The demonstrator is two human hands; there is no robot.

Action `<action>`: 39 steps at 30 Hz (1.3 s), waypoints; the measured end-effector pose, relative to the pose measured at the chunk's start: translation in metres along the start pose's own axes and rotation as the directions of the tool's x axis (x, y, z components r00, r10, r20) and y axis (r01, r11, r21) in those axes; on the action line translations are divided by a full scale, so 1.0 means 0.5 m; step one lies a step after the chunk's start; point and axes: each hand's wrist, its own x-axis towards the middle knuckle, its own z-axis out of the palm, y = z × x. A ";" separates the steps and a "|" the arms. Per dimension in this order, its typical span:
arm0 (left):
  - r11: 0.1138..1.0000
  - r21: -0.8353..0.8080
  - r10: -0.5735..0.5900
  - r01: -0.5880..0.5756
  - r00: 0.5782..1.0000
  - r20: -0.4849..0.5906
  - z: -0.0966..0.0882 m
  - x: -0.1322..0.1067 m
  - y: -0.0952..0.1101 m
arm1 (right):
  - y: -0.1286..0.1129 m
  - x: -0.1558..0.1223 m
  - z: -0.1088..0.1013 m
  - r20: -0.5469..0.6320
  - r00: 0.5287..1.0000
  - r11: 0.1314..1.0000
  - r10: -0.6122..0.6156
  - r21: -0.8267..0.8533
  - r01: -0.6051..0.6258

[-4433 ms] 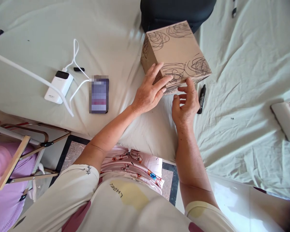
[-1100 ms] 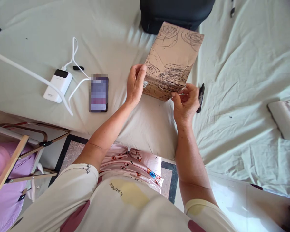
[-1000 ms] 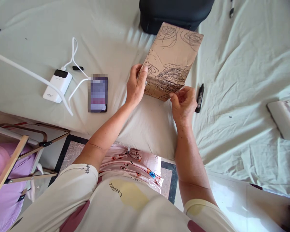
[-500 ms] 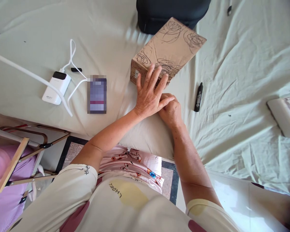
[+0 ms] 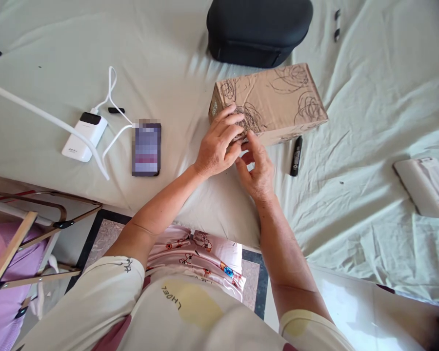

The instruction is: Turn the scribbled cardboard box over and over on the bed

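A brown cardboard box with scribbled black circles on top lies on the pale sheet. My left hand is at its near left corner, with bent fingers on the top and the thumb by the near edge, gripping it. At the same edge, my right hand has its index finger against the box, while thumb and index stand apart. What the other right fingers touch is partly hidden. Just right of my right hand lies a black marker, its upper end close to the box.
Behind the box sits a black case. On the left are a white power bank with a cable, a phone and a small black piece. A pen and a white flat object lie right. A folding frame stands lower left.
The box has turned clockwise and its far end has swung right, near the marker. My left fingers have bent from spread out, and my right hand has uncurled beside them.
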 end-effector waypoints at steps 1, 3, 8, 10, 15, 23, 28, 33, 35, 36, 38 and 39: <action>0.998 -0.043 -0.035 0.035 0.999 -0.006 -0.003 0.001 0.005 | 0.000 0.000 0.000 0.007 1.000 1.000 -0.003 -0.013 0.003; 0.980 -0.148 -0.140 0.134 0.990 -0.028 -0.008 0.004 0.015 | -0.001 0.001 -0.002 0.000 1.000 0.999 0.019 -0.043 -0.019; 0.977 -0.155 -0.151 0.147 0.989 -0.010 -0.017 0.009 0.022 | 0.012 0.005 -0.025 -0.113 0.980 0.977 0.161 -0.125 -0.175; 0.988 -0.099 -0.120 0.119 0.993 -0.008 -0.020 0.010 0.017 | 0.025 0.007 -0.039 -0.206 0.957 0.961 0.203 -0.146 -0.235; 0.998 0.013 -0.062 0.063 0.994 -0.087 -0.026 0.008 -0.008 | 0.064 0.011 -0.061 -0.371 0.896 0.937 0.244 -0.146 -0.316; 0.943 0.308 0.179 -0.131 0.974 -0.136 -0.025 0.004 -0.074 | 0.104 0.008 -0.059 -0.350 0.846 0.883 0.403 -0.095 -0.460; 0.932 0.350 0.153 -0.090 0.976 -0.157 -0.028 0.010 -0.111 | 0.097 0.012 -0.062 -0.279 0.837 0.842 0.471 -0.140 -0.520; 0.969 0.234 -0.041 0.074 0.988 -0.146 -0.023 0.020 -0.144 | 0.084 0.018 -0.067 -0.237 0.830 0.774 0.505 -0.301 -0.557; 0.965 0.212 -0.130 0.151 0.985 -0.110 -0.023 0.022 -0.150 | 0.087 0.017 -0.065 -0.231 0.823 0.741 0.518 -0.358 -0.568; 0.955 0.227 -0.173 0.189 0.981 -0.087 -0.024 0.021 -0.149 | 0.089 0.016 -0.064 -0.234 0.825 0.733 0.514 -0.380 -0.564; 0.914 0.323 -0.239 0.246 0.969 -0.059 -0.026 0.018 -0.140 | 0.091 0.014 -0.063 -0.240 0.838 0.729 0.489 -0.415 -0.544; 0.880 0.395 -0.262 0.265 0.963 -0.062 -0.027 0.016 -0.133 | 0.092 0.013 -0.062 -0.241 0.845 0.730 0.477 -0.427 -0.534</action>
